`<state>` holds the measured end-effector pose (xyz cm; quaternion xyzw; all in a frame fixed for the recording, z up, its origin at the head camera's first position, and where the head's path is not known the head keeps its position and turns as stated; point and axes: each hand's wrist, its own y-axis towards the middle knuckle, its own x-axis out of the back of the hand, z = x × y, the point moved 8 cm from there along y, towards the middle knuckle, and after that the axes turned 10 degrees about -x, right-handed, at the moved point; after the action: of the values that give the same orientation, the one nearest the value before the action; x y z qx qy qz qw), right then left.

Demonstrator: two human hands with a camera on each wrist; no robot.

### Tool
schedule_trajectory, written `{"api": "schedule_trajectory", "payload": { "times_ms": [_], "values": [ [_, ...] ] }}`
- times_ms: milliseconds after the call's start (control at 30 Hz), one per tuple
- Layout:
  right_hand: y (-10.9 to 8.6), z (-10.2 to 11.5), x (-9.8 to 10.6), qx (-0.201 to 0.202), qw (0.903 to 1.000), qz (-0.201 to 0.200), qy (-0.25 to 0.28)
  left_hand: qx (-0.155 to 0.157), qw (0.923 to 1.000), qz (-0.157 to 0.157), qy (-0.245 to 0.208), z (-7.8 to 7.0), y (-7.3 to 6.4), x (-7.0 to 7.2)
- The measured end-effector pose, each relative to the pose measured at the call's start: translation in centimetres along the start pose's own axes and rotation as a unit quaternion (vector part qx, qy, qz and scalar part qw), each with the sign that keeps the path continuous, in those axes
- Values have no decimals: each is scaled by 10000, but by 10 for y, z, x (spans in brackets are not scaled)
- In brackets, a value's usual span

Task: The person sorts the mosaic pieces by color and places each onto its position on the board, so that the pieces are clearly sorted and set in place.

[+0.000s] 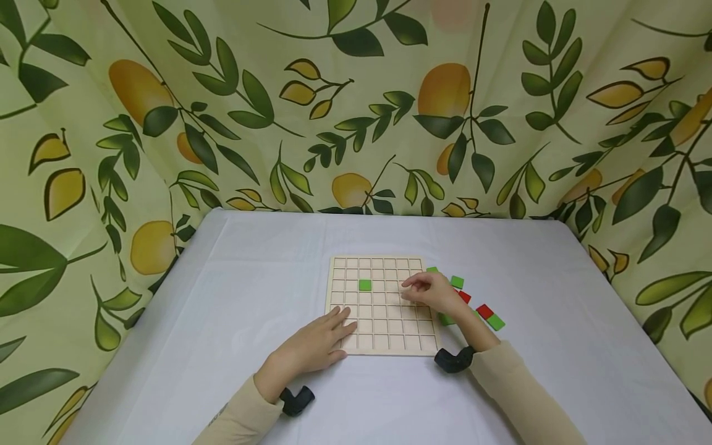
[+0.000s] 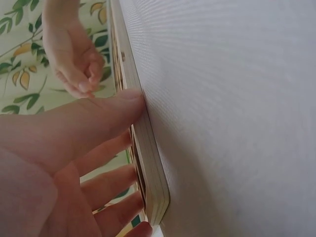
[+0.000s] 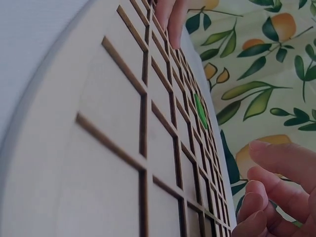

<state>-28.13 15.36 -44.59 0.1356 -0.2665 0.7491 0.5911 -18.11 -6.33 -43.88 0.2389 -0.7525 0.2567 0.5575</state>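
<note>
A square wooden board (image 1: pixel 381 327) with a grooved grid lies in front of me. One green square tile (image 1: pixel 364 285) sits in a cell of its upper left part; the right wrist view also shows it. My left hand (image 1: pixel 318 341) rests on the board's near left corner, fingers spread over the top. In the left wrist view the thumb (image 2: pixel 111 111) lies against the board's edge. Above the right side of the grid hovers my right hand (image 1: pixel 432 292), its fingers loosely bent. Nothing shows between those fingers (image 3: pixel 284 158) in the right wrist view.
Right of the board lie several loose tiles, among them a green tile (image 1: pixel 457 282), a red tile (image 1: pixel 485 311) and another green tile (image 1: pixel 495 322). My right hand and forearm partly cover this group. A white cloth (image 1: pixel 250 266) covers the table, and a leaf-and-fruit patterned curtain (image 1: pixel 345 123) surrounds it.
</note>
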Motion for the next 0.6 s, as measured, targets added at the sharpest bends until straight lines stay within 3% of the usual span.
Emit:
{"api": "schedule_trajectory", "payload": {
  "times_ms": [367,600],
  "values": [
    [-10,-12,24,-60,9998,-11,169,-13,9993,-116,-355,0,-3,3],
    [-10,-24,45,-342,9989,-324,89,-4,9974,-188,-692,4,-2,3]
  ]
}}
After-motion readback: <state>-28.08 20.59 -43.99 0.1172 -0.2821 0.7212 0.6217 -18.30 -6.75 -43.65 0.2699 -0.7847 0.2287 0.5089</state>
